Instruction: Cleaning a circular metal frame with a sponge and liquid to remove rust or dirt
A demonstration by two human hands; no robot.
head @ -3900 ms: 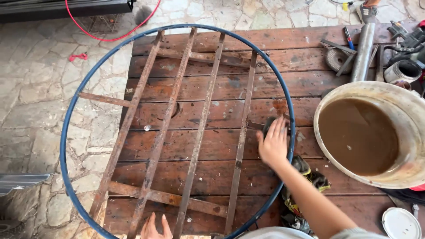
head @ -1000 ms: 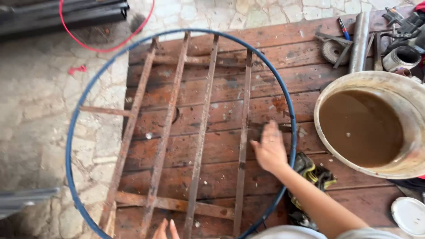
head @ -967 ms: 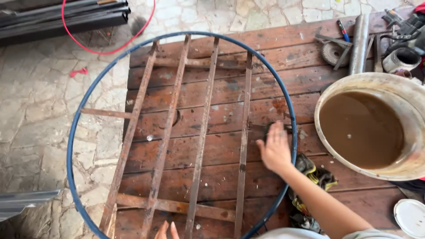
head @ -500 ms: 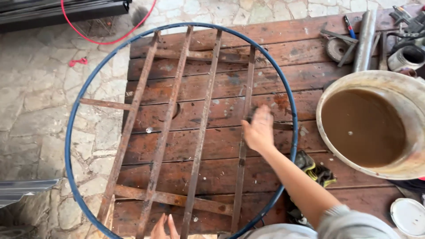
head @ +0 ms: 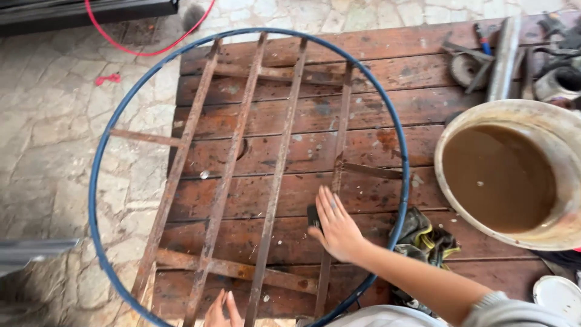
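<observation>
Seen from above, a round metal frame [head: 248, 175] with a blue hoop and 4 rusty upright bars lies flat on a wooden table [head: 423, 72], its left part hanging out over a stone floor [head: 54, 139]. The right hand [head: 336, 229] rests palm down, fingers spread, on a small dark pad [head: 313, 215] pressed against the rightmost bar, so the step in hand looks like rubbing rust off that bar. Only the fingertips of the left hand [head: 218, 310] show at the bottom edge, touching the frame near a lower crossbar; how it is held cannot be told. A crumpled glove [head: 426, 239] lies just outside the hoop, and a big bowl of brown water [head: 505, 175] stands to the right. Continuing would call for steady pressure along the bar while the frame is kept from sliding.
</observation>
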